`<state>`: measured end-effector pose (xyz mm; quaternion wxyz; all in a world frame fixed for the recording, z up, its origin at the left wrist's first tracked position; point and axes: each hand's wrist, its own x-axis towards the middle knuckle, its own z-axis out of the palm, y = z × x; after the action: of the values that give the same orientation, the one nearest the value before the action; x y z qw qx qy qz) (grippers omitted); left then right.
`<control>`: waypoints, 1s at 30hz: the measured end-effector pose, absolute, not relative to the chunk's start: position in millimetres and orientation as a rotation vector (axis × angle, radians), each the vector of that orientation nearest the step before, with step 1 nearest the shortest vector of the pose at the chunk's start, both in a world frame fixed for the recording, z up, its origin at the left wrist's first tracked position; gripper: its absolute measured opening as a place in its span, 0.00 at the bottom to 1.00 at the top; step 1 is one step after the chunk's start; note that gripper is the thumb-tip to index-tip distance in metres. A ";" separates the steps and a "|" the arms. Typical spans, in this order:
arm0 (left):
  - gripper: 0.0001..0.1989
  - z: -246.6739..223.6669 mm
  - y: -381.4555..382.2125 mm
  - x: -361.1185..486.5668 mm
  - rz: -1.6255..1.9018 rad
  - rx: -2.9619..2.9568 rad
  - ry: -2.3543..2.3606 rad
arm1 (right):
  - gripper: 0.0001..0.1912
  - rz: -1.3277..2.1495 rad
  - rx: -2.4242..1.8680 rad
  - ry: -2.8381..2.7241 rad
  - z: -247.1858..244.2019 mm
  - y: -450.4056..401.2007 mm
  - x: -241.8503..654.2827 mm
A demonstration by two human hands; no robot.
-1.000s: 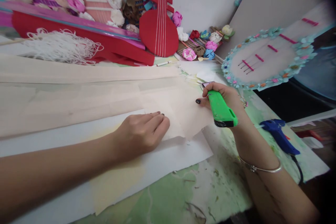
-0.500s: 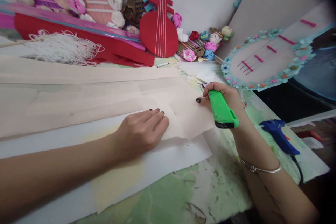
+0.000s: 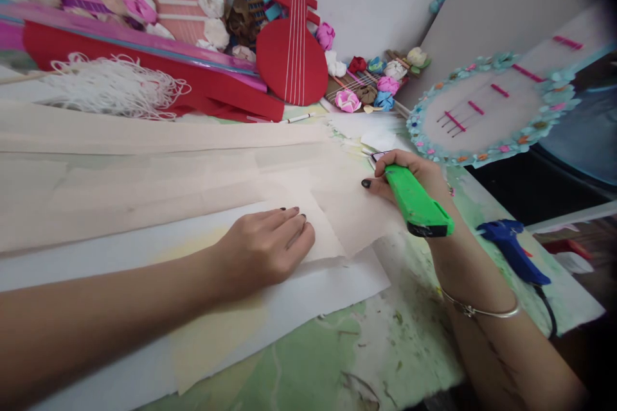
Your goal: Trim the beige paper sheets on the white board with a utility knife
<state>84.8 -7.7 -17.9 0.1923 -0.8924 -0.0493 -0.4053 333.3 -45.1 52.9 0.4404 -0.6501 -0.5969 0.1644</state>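
My right hand (image 3: 417, 180) is closed around a bright green cutter knife (image 3: 417, 202). Its black-edged end points toward me, and a dark metallic tip shows past my fingertips. The knife is tilted above the right end of the cream paper (image 3: 354, 215). On that same paper my left hand (image 3: 272, 244) lies palm down, fingers bent and pressing near its lower edge. Under the cream paper is a white sheet (image 3: 347, 279), with a pale yellow patch (image 3: 212, 340) showing beside it.
A blue glue gun (image 3: 513, 247) lies at the right. Behind the paper are tangled white string (image 3: 118, 87), a red paper lute (image 3: 292, 67) and several paper flowers (image 3: 357, 87). A large flower-trimmed lute (image 3: 482, 109) leans at the back right. The green-stained table (image 3: 299, 366) shows in front.
The green knife's handle has swung slightly right and toward me. My left hand has shifted a little to the right and nearer on the paper.
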 end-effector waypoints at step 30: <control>0.10 -18.3 -8.8 85.0 -1.214 -2.456 -0.180 | 0.14 0.258 -1.595 -1.562 47.9 -44.5 342.1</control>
<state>85.0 -8.8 -18.3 0.1968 -0.8770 -0.0644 -0.4335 342.1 -44.5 47.9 0.4324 -0.6398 -0.6269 0.1034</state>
